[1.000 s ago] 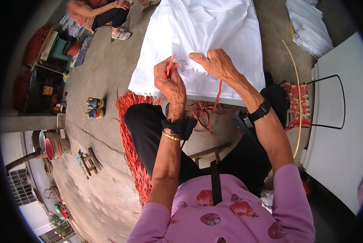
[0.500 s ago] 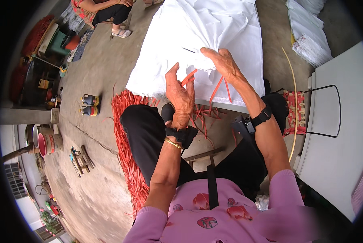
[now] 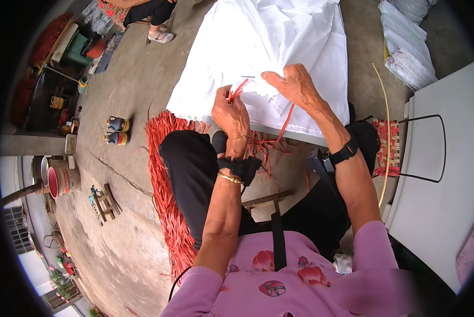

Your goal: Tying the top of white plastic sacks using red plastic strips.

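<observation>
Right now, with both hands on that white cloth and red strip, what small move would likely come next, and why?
Probably the left hand draws the red strip tight. It pinches the strip's end at the bunched white cloth, which the right hand pins; more strip hangs slack below.

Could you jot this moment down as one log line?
left hand: pinching red strip | right hand: gripping white cloth | red strip pile: on floor

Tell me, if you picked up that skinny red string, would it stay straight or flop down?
It would probably flop. The red string already droops in a curve below the right hand, and more strands dangle loosely under the white cloth. It looks thin and light, since the left hand pinches it with just the fingertips. It seems unlikely to roll.
</observation>
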Demonstrator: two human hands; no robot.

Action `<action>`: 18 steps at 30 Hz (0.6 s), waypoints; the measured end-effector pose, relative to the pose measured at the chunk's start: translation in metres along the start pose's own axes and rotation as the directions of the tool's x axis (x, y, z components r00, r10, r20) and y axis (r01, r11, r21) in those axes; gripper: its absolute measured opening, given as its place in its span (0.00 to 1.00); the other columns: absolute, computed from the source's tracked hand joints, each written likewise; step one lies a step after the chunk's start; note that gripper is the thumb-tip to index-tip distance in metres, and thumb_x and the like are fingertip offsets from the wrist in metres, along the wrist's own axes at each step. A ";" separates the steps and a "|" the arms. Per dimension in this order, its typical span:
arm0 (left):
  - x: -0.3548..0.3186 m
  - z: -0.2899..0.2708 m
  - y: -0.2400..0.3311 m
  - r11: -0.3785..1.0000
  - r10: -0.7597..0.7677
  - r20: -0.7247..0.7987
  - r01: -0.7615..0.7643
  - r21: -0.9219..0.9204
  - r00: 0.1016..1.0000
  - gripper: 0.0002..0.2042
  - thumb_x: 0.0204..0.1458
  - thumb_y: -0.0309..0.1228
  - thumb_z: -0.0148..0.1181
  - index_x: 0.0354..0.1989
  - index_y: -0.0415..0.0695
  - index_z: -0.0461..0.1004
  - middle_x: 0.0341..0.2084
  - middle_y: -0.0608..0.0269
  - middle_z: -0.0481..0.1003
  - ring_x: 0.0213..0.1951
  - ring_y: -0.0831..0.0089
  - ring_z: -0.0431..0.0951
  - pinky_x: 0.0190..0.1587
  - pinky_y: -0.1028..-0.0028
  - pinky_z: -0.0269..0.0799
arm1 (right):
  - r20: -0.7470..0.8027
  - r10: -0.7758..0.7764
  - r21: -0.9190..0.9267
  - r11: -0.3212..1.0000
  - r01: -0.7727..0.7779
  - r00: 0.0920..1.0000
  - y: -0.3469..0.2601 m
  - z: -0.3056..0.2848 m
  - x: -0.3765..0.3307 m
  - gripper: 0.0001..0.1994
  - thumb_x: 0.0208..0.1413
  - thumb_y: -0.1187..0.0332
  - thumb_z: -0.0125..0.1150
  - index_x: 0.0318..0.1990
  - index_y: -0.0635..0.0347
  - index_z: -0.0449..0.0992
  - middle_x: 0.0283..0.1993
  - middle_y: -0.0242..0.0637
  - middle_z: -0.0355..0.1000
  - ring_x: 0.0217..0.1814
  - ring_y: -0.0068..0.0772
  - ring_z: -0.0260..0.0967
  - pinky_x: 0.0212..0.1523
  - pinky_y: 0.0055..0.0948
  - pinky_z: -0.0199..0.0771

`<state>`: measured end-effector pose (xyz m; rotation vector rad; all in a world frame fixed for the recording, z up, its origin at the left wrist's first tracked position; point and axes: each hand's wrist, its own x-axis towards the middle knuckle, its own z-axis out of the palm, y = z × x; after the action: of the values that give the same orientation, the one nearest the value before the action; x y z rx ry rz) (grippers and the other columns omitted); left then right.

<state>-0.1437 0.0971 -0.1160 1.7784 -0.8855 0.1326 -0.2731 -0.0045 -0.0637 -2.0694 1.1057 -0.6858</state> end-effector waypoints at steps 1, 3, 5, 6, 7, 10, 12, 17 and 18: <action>0.001 0.002 -0.003 1.000 0.005 0.000 -0.005 0.000 1.000 0.05 0.45 0.20 0.51 0.31 0.37 0.72 0.19 0.58 0.72 0.21 0.73 0.69 0.27 0.74 0.66 | -0.008 -0.058 -0.060 0.997 0.058 0.998 0.001 0.002 -0.001 0.28 0.44 0.53 0.57 0.09 0.73 0.60 0.08 0.48 0.52 0.12 0.36 0.52 0.17 0.38 0.61; 0.006 0.002 -0.008 0.941 -0.268 0.066 0.276 -0.196 0.961 0.05 0.48 0.22 0.50 0.32 0.36 0.72 0.18 0.62 0.71 0.23 0.77 0.67 0.30 0.76 0.65 | -0.021 -0.122 -0.115 0.986 0.118 0.992 0.002 0.004 -0.001 0.27 0.44 0.55 0.57 0.09 0.73 0.61 0.08 0.52 0.53 0.10 0.40 0.53 0.17 0.39 0.62; 0.008 0.000 -0.009 0.909 -0.312 0.099 0.327 -0.259 0.945 0.06 0.50 0.23 0.49 0.32 0.35 0.72 0.20 0.67 0.71 0.25 0.79 0.66 0.32 0.78 0.63 | -0.002 -0.151 -0.203 0.968 0.148 0.988 0.000 0.004 -0.003 0.26 0.45 0.57 0.55 0.09 0.72 0.62 0.08 0.54 0.56 0.10 0.46 0.57 0.17 0.40 0.63; 0.008 0.000 -0.009 0.899 -0.308 0.085 0.319 -0.300 0.948 0.06 0.50 0.23 0.49 0.32 0.35 0.71 0.21 0.67 0.71 0.26 0.80 0.66 0.32 0.79 0.63 | -0.010 -0.157 -0.198 0.968 0.152 0.988 0.000 0.006 -0.004 0.26 0.45 0.57 0.55 0.09 0.72 0.62 0.08 0.54 0.56 0.10 0.46 0.57 0.17 0.40 0.63; 0.009 0.000 -0.010 0.888 -0.304 0.072 0.310 -0.341 0.950 0.06 0.50 0.23 0.50 0.32 0.34 0.71 0.22 0.68 0.71 0.26 0.81 0.65 0.32 0.80 0.62 | -0.015 -0.137 -0.203 0.970 0.131 0.991 0.000 0.007 -0.005 0.25 0.45 0.57 0.55 0.09 0.72 0.63 0.08 0.53 0.56 0.10 0.46 0.58 0.18 0.40 0.63; 0.011 0.004 -0.009 0.843 -0.312 0.028 0.290 -0.453 0.950 0.05 0.49 0.21 0.50 0.33 0.34 0.72 0.23 0.70 0.70 0.27 0.82 0.65 0.31 0.81 0.62 | -0.030 -0.114 -0.228 0.968 0.104 0.993 -0.004 0.007 -0.008 0.25 0.46 0.57 0.55 0.08 0.71 0.63 0.08 0.52 0.57 0.11 0.46 0.59 0.18 0.41 0.63; 0.010 0.003 -0.002 0.821 -0.301 0.004 0.262 -0.507 0.954 0.05 0.49 0.20 0.50 0.33 0.34 0.72 0.23 0.70 0.70 0.26 0.82 0.64 0.31 0.82 0.62 | -0.043 -0.106 -0.246 0.965 0.093 0.993 -0.005 0.007 -0.011 0.25 0.46 0.57 0.55 0.08 0.71 0.63 0.08 0.52 0.57 0.11 0.46 0.60 0.17 0.40 0.63; 0.002 0.012 0.032 0.951 0.156 0.026 -0.143 -0.276 0.987 0.04 0.47 0.16 0.50 0.28 0.35 0.71 0.16 0.64 0.68 0.20 0.78 0.62 0.25 0.76 0.63 | -0.052 -0.130 -0.165 0.979 0.120 0.990 -0.002 0.016 -0.011 0.33 0.51 0.45 0.53 0.08 0.69 0.64 0.07 0.50 0.58 0.11 0.45 0.60 0.17 0.40 0.64; 0.000 0.008 0.042 0.952 0.261 0.103 -0.238 -0.193 0.960 0.02 0.46 0.16 0.51 0.26 0.36 0.69 0.15 0.60 0.65 0.19 0.76 0.62 0.24 0.75 0.62 | -0.046 -0.086 0.009 0.996 0.087 0.995 -0.002 0.018 -0.008 0.37 0.51 0.40 0.49 0.08 0.70 0.65 0.06 0.48 0.59 0.11 0.43 0.60 0.17 0.39 0.64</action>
<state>-0.1728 0.0849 -0.0866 1.5155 -1.1782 0.0997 -0.2629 0.0088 -0.0747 -2.1118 1.0395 -0.7832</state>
